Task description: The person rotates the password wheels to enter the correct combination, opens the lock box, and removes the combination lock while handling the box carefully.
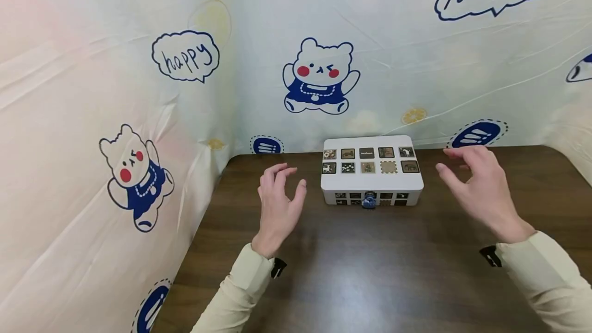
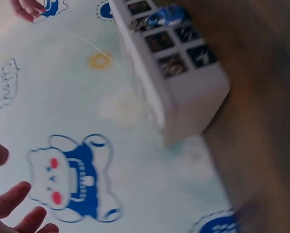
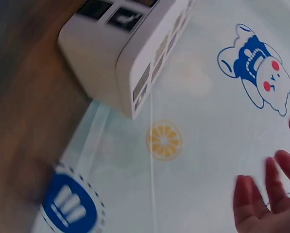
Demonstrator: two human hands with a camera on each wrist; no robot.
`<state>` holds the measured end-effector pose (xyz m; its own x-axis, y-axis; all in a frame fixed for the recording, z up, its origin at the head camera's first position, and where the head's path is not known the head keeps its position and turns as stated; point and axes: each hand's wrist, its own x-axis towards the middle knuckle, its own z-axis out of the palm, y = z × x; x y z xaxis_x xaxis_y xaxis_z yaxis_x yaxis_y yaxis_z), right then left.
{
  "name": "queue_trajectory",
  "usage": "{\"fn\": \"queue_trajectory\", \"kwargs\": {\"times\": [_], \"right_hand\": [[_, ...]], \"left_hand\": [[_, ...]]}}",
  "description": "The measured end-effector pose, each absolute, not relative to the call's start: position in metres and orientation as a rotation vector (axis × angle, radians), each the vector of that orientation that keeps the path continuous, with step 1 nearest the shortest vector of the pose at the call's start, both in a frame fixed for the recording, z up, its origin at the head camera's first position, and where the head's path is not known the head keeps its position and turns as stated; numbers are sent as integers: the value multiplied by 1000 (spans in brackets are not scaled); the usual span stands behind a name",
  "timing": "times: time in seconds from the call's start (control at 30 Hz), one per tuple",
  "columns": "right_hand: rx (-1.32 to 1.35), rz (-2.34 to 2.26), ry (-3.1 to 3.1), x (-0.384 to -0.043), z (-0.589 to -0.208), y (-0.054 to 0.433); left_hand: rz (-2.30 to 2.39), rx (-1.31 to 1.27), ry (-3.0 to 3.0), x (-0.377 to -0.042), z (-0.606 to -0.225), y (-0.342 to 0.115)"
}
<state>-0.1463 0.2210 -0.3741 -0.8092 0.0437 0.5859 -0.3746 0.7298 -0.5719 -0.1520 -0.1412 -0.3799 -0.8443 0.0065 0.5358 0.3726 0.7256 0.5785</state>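
A white rectangular box with small square pictures on its lid and front stands near the back edge of the table. At the middle of its front hangs a small blue padlock-like piece, seen also as a blue piece in the left wrist view. My left hand is raised to the left of the box, thumb apart from the fingers, holding nothing. To the right of the box my right hand hovers with fingers loosely bent and nothing in them. Both hands are apart from the box.
The dark wooden table runs back to a pale cloth curtain printed with bears and "happy" bubbles. More of this cloth hangs along the left side. The box stands close in front of the back curtain.
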Motion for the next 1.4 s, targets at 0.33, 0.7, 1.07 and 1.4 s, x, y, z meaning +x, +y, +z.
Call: {"fn": "queue_trajectory", "kwargs": {"times": [0.33, 0.7, 1.07, 1.4], "right_hand": [[-176, 2281, -1856, -141, -407, 206], [-186, 2482, -2335, -143, -457, 164], [-180, 2498, -2455, -148, -479, 138], [-168, 2485, -2459, -151, -484, 128]], "left_hand": [[-1806, 131, -2300, -166, -432, -127], [-2717, 491, -1993, -169, -481, -74], [-2701, 457, -2182, -169, -497, -45], [-2533, 375, -2350, -172, -502, -32]]}}
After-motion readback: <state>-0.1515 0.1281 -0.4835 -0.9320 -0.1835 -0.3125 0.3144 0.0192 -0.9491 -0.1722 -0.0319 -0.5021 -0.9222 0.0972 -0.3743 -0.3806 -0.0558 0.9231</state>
